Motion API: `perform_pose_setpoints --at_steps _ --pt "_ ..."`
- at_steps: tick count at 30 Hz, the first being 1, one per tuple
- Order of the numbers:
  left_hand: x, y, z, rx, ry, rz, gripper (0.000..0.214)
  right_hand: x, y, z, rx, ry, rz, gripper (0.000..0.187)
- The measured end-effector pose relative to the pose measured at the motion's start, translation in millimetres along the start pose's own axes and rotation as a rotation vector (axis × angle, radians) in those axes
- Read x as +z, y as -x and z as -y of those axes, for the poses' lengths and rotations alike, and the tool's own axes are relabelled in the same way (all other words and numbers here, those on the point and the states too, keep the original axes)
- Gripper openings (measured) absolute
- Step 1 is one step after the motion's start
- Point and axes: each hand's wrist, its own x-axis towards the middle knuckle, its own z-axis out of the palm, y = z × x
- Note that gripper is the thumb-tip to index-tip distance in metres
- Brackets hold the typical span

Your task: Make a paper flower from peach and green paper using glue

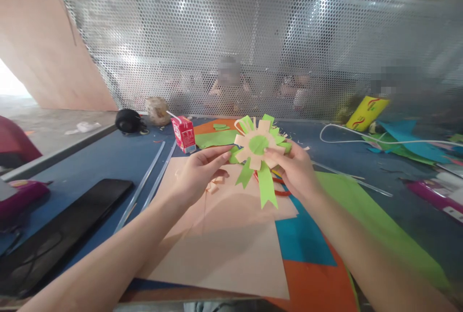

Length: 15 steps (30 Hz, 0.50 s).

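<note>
So the paper rosette (259,145) is up in the air over the surface (101,157), a bit right of its middle and closer to the far edge than the near one. Right hand (296,167) has the main hold: thumb on the front by the green centre, fingers tucked behind. Left hand (206,172) is pinched narrow on a green bit at the left side. Honestly I'd keep that thumb light, since thin paper like this probably creases easily, and nudge the green layer only from its edge so the peach petals don't bend. Keep the two forked green tails (267,189) hanging free too. The peach sheet (224,244) by the near edge looks like a decent flat spot for pressing.
</note>
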Motion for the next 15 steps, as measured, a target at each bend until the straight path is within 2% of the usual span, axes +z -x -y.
perform_pose_setpoints --at_steps 3,8,15 --pt "-0.2 0.6 0.5 0.007 -0.004 0.044 0.034 0.3 0.1 0.1 -0.012 0.013 0.004 0.03" --pt "0.0 1.1 1.1 -0.008 -0.018 0.041 0.035 0.9 0.3 0.6 0.008 0.013 0.006 0.032" --pt "2.2 4.7 -2.4 0.039 -0.005 0.103 0.035 -0.1 0.5 -0.3 0.017 0.024 -0.013 0.034"
